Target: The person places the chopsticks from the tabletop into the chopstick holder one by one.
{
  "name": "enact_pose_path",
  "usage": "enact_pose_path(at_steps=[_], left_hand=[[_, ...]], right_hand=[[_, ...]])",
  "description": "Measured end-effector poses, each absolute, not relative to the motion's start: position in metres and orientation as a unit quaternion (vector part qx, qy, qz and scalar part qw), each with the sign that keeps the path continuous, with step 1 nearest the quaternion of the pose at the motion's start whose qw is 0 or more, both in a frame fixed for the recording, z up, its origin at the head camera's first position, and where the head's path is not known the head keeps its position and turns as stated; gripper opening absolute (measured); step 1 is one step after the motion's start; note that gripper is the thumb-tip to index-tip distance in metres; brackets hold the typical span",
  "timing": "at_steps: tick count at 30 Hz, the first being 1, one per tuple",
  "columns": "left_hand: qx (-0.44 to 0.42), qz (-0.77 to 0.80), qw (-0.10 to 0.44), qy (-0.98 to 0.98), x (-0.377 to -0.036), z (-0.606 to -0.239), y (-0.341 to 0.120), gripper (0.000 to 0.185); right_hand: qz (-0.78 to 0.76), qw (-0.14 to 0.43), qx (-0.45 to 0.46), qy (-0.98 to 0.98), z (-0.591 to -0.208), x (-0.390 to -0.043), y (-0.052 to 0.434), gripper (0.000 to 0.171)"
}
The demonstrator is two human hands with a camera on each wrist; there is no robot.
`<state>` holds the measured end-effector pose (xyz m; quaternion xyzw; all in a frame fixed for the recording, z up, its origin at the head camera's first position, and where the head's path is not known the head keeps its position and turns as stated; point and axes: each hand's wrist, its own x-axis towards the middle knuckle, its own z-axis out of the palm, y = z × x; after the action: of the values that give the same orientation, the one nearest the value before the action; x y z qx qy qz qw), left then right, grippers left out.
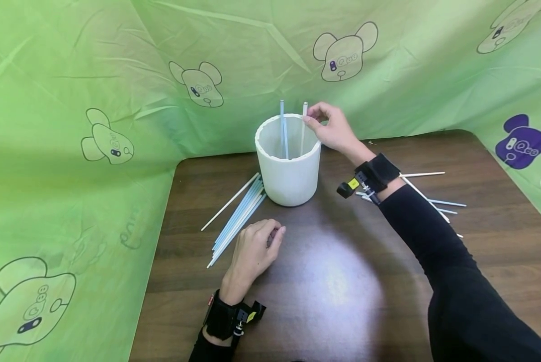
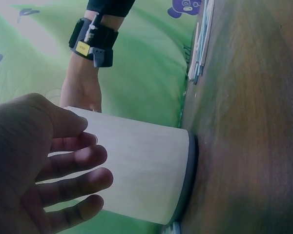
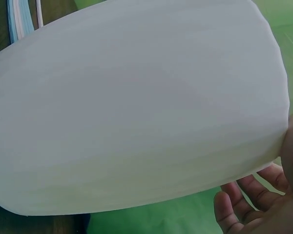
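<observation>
A white bucket-like pot (image 1: pixel 288 181) with an uneven rim stands upright near the table's back edge. Inside it lean two thin blue sticks (image 1: pixel 282 115). My right hand (image 1: pixel 331 125) is at the rim's right side, thumb and fingertips pinching a thin white stick (image 1: pixel 304 106) whose lower part is inside the pot. In the right wrist view the pot's wall hides that stick. My left hand (image 1: pixel 254 246) holds nothing; its fingers are loosely bent, near the front end of a bundle of blue and white sticks (image 1: pixel 239 218).
One white stick (image 1: pixel 230 202) lies apart, left of the bundle. More white and blue sticks (image 1: pixel 447 203) lie scattered on the right, partly hidden by my right forearm. A green printed cloth (image 1: pixel 153 100) hangs behind and beside the brown wooden table (image 1: pixel 297 281).
</observation>
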<state>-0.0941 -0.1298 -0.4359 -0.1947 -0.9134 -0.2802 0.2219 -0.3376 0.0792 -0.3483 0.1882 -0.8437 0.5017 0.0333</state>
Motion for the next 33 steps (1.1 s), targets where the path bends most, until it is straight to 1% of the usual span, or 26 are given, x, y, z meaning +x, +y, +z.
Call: enact_pose_path(at_steps=[6, 10, 13, 17, 22, 29, 33], left_hand=[[-0.181, -0.263, 0.202, -0.926, -0.104, -0.435, -0.138, 0.009], [-0.163, -0.248, 0.174, -0.939, -0.116, -0.437, -0.147, 0.009], [-0.146, -0.238, 0.155, -0.948, -0.128, -0.439, -0.157, 0.009], [-0.128, -0.225, 0.131, -0.957, -0.144, -0.442, -0.171, 0.009], [-0.112, -0.2, 0.102, -0.968, -0.165, -0.445, -0.188, 0.009], [-0.085, -0.159, 0.081, -0.98, -0.196, -0.449, -0.207, 0.009], [-0.073, -0.144, 0.066, -0.985, -0.214, -0.453, -0.216, 0.009]], right_hand=[[0.504, 0.055, 0.185, -0.842, -0.351, -0.321, 0.095, 0.027], [0.501, 0.093, 0.172, -0.843, -0.35, -0.306, 0.102, 0.028], [0.486, 0.122, 0.182, -0.846, -0.349, -0.294, 0.106, 0.025], [0.462, 0.153, 0.219, -0.846, -0.346, -0.277, 0.108, 0.023], [0.446, 0.174, 0.25, -0.841, -0.344, -0.254, 0.108, 0.023], [0.416, 0.229, 0.317, -0.821, -0.353, -0.226, 0.103, 0.018], [0.401, 0.248, 0.365, -0.803, -0.359, -0.209, 0.094, 0.019]])
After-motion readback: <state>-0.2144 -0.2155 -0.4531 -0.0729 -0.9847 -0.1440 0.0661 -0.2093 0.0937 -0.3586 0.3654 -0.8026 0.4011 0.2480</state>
